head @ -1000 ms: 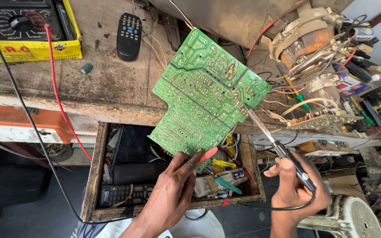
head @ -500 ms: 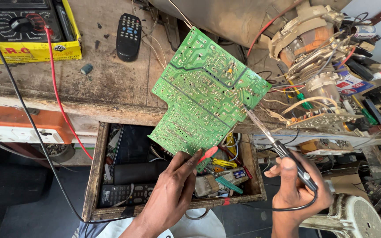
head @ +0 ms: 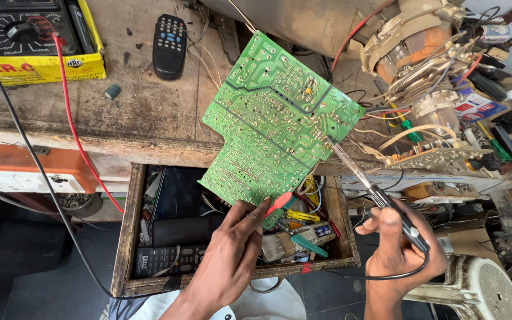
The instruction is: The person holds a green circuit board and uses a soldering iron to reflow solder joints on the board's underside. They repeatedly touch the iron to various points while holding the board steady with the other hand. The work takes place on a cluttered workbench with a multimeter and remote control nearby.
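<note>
The left hand [head: 226, 261] has its grip closed on the lower edge of the green circuit board [head: 277, 118], tilted above the desk [head: 149, 112] edge and open drawer [head: 127, 237], while the right hand [head: 401, 252] pinches a soldering iron [head: 380, 195] (tip touching the board's right edge).

We hold the circuit board [head: 274, 121] tilted over the workbench [head: 143, 112] edge, our left hand [head: 232, 261] at its lower corner. Our right hand [head: 401, 252] sits right of it, its soldering iron [head: 380, 195] tip touching the board's right edge. Below the board, an open drawer [head: 128, 237] holds 1 remote [head: 164, 259] and tools. Behind on the bench lie another remote [head: 169, 46] and, far left, a multimeter [head: 28, 38].
</note>
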